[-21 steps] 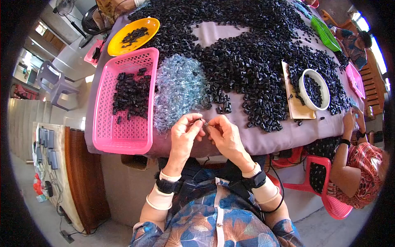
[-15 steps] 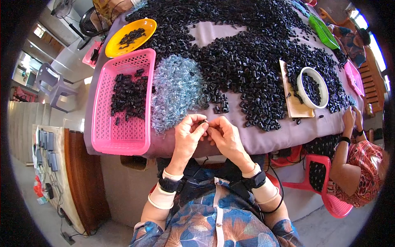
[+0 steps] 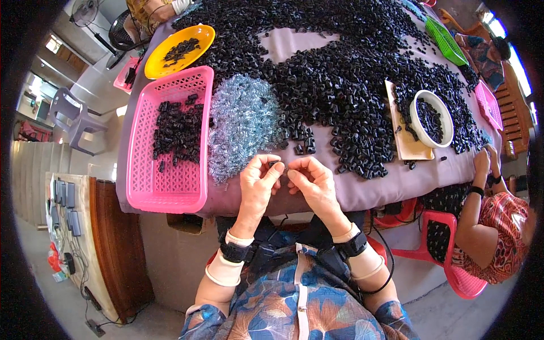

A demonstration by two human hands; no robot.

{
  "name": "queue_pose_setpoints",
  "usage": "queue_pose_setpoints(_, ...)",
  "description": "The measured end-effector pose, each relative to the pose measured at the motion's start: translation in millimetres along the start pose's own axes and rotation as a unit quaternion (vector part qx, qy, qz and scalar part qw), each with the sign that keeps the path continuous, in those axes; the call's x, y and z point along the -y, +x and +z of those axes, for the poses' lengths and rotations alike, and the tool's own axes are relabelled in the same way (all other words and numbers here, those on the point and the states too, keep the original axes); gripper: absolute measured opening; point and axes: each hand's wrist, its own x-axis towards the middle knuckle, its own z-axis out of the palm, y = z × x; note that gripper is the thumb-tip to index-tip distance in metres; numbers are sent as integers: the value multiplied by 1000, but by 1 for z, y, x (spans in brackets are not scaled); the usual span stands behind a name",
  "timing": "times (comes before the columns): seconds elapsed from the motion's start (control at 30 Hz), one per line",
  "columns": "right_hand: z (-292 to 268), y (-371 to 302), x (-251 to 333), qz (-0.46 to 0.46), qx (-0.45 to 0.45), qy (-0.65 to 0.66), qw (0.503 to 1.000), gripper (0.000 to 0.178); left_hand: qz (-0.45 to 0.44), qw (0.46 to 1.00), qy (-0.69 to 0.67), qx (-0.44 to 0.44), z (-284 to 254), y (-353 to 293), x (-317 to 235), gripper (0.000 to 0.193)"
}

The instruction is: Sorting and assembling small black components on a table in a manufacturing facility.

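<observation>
My left hand [image 3: 258, 180] is closed in a pinch near the table's front edge, with a small black plastic piece [image 3: 274, 163] showing between thumb and fingers. Close beside it, my right hand [image 3: 313, 182] is also pinched. Whatever it holds is too small to make out, and a narrow gap lies between the fingertips of both hands. Just beyond my left hand spreads a heap of small shiny, pale blue clear pieces [image 3: 243, 124]. Past my right hand lie many loose black plastic pieces [image 3: 360, 141] of the same sort.
A pink basket [image 3: 136, 164] with black pieces stands at left, below a yellow plate [image 3: 152, 62]. At right, a white bowl [image 3: 415, 122] rests by a cardboard piece [image 3: 409, 148]. Green [image 3: 447, 45] and pink trays [image 3: 488, 105] line the far right. A co-worker [image 3: 493, 232] sits at right.
My hands have drawn slightly apart; their fingertips were touching at the small black piece before. The piece stays with my left hand.
</observation>
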Motion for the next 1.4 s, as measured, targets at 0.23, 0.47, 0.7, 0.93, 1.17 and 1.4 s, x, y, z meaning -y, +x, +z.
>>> queue_pose_setpoints(0.23,-2,-2,-6,-9,-28,6,1000,10,149,973,163,-71,-11,13,0,16)
queue_pose_setpoints(0.47,0,-8,-2,-42,-50,32,997,10,-40,995,-73,52,1,-5,-9,25)
queue_pose_setpoints(0.7,-7,-14,3,-52,-42,31,997,10,-74,984,-105,120,6,-8,-5,26)
queue_pose_setpoints(0.93,-12,-19,0,-93,-67,-57,992,8,-67,986,-96,120,16,-7,2,18)
queue_pose_setpoints(1.17,-19,-20,-6,-120,-73,-91,986,7,-107,978,-128,127,18,-6,5,12)
queue_pose_setpoints(1.4,-21,-21,0,-54,-70,-42,995,8,-143,969,-141,147,17,2,7,13)
